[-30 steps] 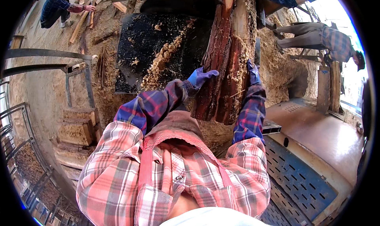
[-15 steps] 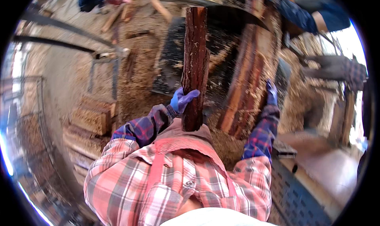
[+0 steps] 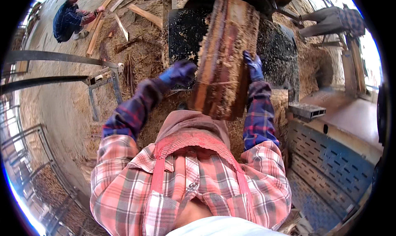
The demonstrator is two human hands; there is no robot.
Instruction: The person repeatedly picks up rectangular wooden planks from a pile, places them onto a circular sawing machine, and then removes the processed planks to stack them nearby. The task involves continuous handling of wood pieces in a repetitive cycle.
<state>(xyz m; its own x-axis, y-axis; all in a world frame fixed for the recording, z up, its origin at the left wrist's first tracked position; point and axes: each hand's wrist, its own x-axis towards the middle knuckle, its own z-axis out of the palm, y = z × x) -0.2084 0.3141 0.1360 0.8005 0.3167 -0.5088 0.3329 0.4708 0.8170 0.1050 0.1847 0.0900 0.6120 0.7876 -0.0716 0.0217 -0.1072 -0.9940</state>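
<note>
A thick, reddish-brown bundle of rough wooden slabs (image 3: 227, 58), strewn with sawdust, stands out lengthwise in front of me, its near end close to my body. My right hand (image 3: 253, 66), in a blue-purple glove, presses along its right side, fingers bent against the wood. My left hand (image 3: 178, 74), gloved likewise, is just left of the slabs, slightly blurred. Its fingers look apart, with nothing visible between them. Beneath and behind the wood lies a dark, sawdust-covered metal surface (image 3: 183, 35); the slabs hide its middle.
At far left a person (image 3: 68, 21) crouches by long wood strips (image 3: 101, 25). Metal bars (image 3: 53, 58) reach in from the left. A blue slotted metal panel (image 3: 319, 153) stands at lower right, beside a rectangular metal tube (image 3: 307, 111). Another person's checked clothing (image 3: 350, 22) shows at upper right.
My left hand no longer holds the dark, bark-covered slab upright. The bundle has shifted left in view, with my right hand still at its side. The co-worker's gloved arm at upper right has gone.
</note>
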